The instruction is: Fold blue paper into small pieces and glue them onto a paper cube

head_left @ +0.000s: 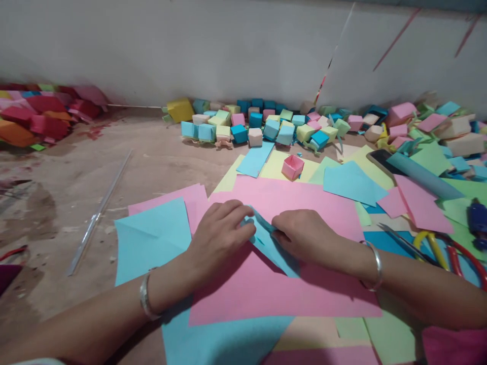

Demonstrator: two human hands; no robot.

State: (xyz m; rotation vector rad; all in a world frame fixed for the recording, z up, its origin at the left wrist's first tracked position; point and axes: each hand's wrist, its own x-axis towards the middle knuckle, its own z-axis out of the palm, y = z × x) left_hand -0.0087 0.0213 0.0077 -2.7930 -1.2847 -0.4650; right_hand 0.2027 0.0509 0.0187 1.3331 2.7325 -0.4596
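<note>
A small light-blue paper piece (271,247) lies partly folded on a large pink sheet (289,289). My left hand (218,234) has its fingers curled and pinches the piece's left end. My right hand (302,234) is closed on its right side, knuckles up. Both wrists wear silver bangles. A pink open paper box (292,167) stands beyond the hands. A blue square sheet (152,238) lies by my left forearm.
Several folded paper cubes (262,126) line the wall at the back. Loose coloured sheets (418,197) spread at right, with scissors (437,246), a phone (382,159) and a blue tool (477,218). A clear ruler (99,213) lies left. Red and orange papers (34,119) pile far left.
</note>
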